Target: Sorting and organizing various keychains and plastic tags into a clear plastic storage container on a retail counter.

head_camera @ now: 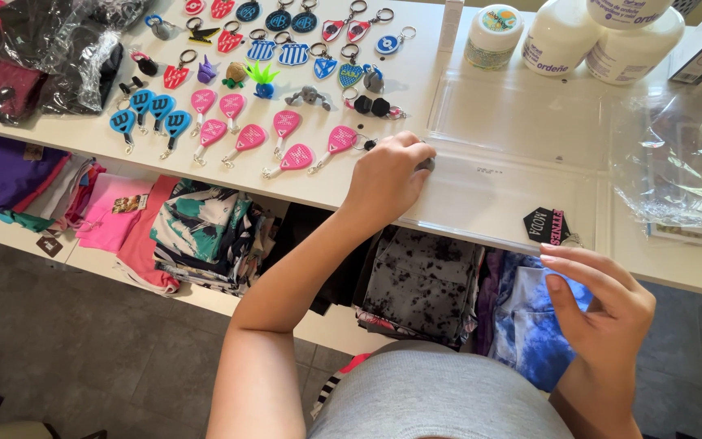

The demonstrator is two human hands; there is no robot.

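Grey, small thing under my left hand at the clear acrylic sheet's edge; fingers curled over it, pinching or just pressing, can't tell; right hand hangs open and empty below the table's front edge, near the black hexagon tags; risk as I judge it: a sideways wrist drag would sweep the pink paddle keychains (neat rows, just beside the hand) out of line.

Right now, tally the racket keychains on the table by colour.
Pink rackets: 7
Blue rackets: 4
Total: 11
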